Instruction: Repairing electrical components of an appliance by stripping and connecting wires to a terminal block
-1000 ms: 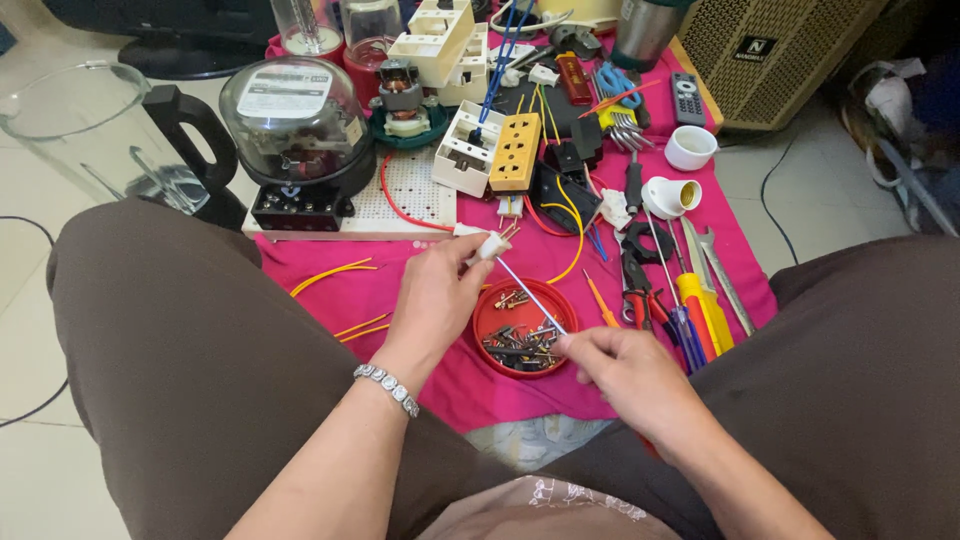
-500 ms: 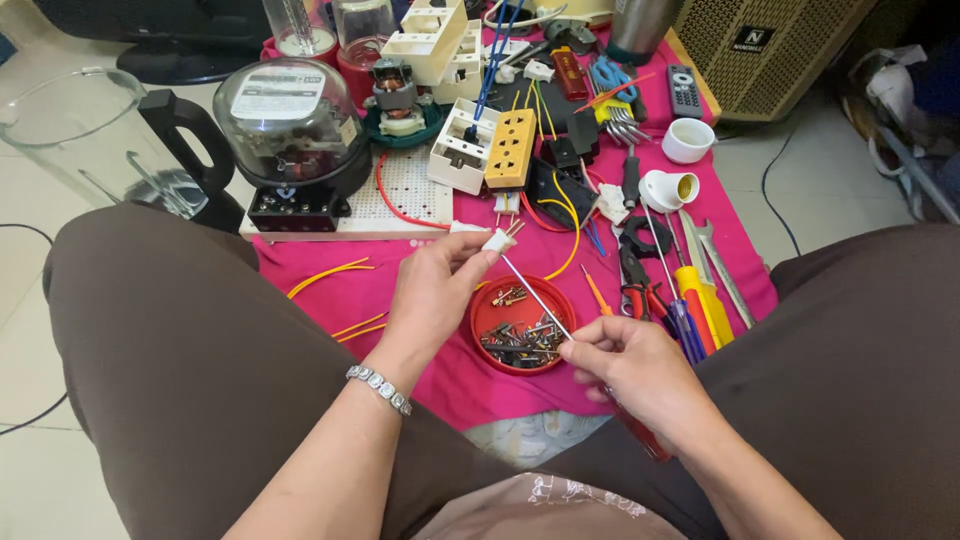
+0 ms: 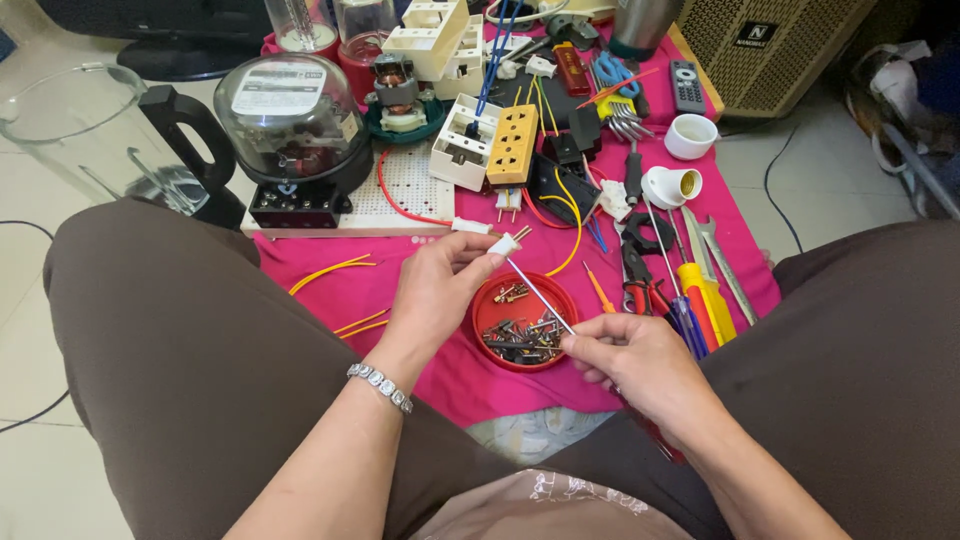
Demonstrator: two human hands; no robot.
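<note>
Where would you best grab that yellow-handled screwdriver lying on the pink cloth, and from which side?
Probably by the thick yellow handle, coming straight down from above. The yellow-handled screwdriver lies flat on the pink cloth, its handle end toward the person, with red pliers and a wrench close alongside, so there is little room for fingers from the sides. The handle is the widest part.

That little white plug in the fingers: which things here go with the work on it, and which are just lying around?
In use:
- small white plug, in left hand
- thin screwdriver, in right hand, tip at the plug
- red dish of screws, beneath the hands

Lying about:
- electricity meter
- yellow socket strip
- pliers
- spanners
- remote control
</note>
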